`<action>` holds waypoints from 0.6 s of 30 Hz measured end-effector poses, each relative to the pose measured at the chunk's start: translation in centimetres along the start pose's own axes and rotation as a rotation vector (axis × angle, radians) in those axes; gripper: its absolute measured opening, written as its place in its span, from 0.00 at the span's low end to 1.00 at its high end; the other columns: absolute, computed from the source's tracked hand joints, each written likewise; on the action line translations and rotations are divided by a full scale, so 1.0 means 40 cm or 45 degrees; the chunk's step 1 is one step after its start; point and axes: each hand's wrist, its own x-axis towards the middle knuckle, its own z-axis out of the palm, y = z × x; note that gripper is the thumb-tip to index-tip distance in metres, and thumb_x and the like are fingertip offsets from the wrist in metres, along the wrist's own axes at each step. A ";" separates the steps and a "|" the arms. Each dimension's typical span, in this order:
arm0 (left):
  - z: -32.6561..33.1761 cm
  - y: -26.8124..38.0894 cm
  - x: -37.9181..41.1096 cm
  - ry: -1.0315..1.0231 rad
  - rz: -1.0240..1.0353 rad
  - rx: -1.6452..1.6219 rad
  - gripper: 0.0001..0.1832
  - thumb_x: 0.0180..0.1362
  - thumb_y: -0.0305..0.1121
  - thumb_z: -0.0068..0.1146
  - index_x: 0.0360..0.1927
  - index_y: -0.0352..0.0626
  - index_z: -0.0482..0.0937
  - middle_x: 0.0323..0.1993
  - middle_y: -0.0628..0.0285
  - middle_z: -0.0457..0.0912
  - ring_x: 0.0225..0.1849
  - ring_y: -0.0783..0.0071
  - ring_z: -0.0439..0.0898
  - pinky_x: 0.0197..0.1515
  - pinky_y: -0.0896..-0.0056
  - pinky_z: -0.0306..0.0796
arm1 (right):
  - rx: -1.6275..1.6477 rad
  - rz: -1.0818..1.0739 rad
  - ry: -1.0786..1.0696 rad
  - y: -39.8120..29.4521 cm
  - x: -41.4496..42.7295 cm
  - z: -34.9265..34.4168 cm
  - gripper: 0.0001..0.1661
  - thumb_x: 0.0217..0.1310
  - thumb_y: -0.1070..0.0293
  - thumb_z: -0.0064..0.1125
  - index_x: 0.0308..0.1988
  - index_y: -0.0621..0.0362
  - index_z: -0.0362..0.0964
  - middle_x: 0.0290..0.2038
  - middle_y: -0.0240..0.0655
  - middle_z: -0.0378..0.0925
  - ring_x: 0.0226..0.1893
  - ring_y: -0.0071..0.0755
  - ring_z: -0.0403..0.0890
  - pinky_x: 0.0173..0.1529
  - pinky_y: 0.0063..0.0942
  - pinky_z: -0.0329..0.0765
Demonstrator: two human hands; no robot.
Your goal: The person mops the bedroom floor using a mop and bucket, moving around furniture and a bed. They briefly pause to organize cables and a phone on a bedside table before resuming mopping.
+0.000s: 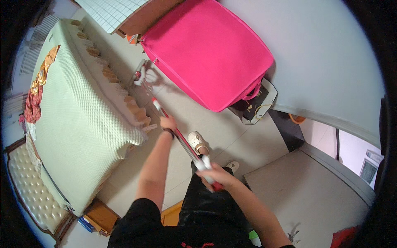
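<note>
Both hands grip the long red, white and silver handle of a mop. My left hand is closed around its middle, and my right hand holds the upper end close to my black trousers. The handle slants away to the upper left. At its far end, the blurred mop head rests on the pale tiled floor, between the bed and a bright pink soft-sided case. What the head is made of is too blurred to tell.
On the left stands a bed with a pale green quilted cover and a frilled skirt. The pink case and a dark paper bag sit to the right of the mop head. An open wooden drawer is at lower left. A grey door rises at right.
</note>
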 end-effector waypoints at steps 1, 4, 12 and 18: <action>-0.008 0.043 0.013 0.035 0.019 0.109 0.16 0.50 0.39 0.52 0.36 0.35 0.70 0.31 0.46 0.78 0.34 0.52 0.79 0.37 0.57 0.73 | 0.116 -0.005 0.032 -0.022 0.051 0.011 0.11 0.51 0.66 0.55 0.25 0.58 0.61 0.13 0.29 0.64 0.08 0.25 0.66 0.11 0.26 0.63; -0.062 0.074 0.073 -0.026 -0.055 0.022 0.17 0.51 0.39 0.49 0.37 0.34 0.69 0.33 0.46 0.78 0.37 0.52 0.78 0.39 0.58 0.72 | 0.282 0.047 -0.031 -0.062 0.096 0.043 0.12 0.49 0.65 0.57 0.25 0.58 0.61 0.13 0.30 0.64 0.08 0.25 0.65 0.10 0.25 0.63; 0.149 -0.142 -0.297 -0.096 0.003 0.030 0.22 0.45 0.32 0.56 0.41 0.36 0.62 0.31 0.44 0.76 0.35 0.46 0.77 0.36 0.54 0.71 | 0.362 0.317 0.229 0.202 -0.268 -0.043 0.14 0.51 0.64 0.58 0.31 0.62 0.64 0.14 0.32 0.67 0.08 0.26 0.67 0.11 0.25 0.64; 0.272 -0.195 -0.864 -0.357 -0.103 0.275 0.26 0.48 0.33 0.52 0.47 0.36 0.55 0.28 0.49 0.75 0.30 0.54 0.78 0.29 0.57 0.72 | 0.367 0.620 0.703 0.408 -0.648 -0.090 0.20 0.47 0.66 0.61 0.39 0.59 0.62 0.19 0.31 0.68 0.13 0.25 0.68 0.13 0.22 0.65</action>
